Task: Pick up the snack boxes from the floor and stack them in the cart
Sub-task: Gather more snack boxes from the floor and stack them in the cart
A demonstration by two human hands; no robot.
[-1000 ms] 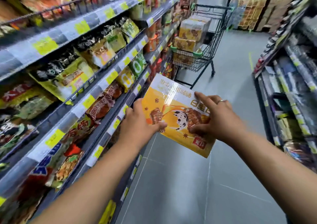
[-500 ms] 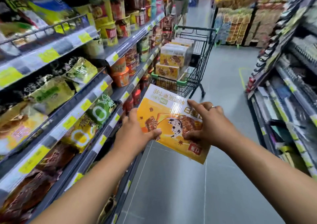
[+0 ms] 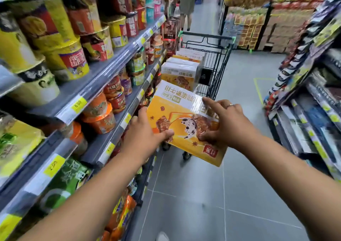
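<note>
Both hands, left point(image 3: 145, 137) and right point(image 3: 227, 123), grip the snack box point(image 3: 186, 119) by its sides, cart point(image 3: 217, 60) straight ahead, stacked boxes point(image 3: 180, 71) inside.

Wears a slim, silvery ring point(image 3: 229, 105) on a finger of the right hand point(image 3: 228, 124), close to the knuckle. Goes bare-armed, with left forearm point(image 3: 92, 194) and right forearm point(image 3: 295, 167) uncovered from the wrists to the near edge. Goes bare on the left hand point(image 3: 145, 139) as well.
</note>
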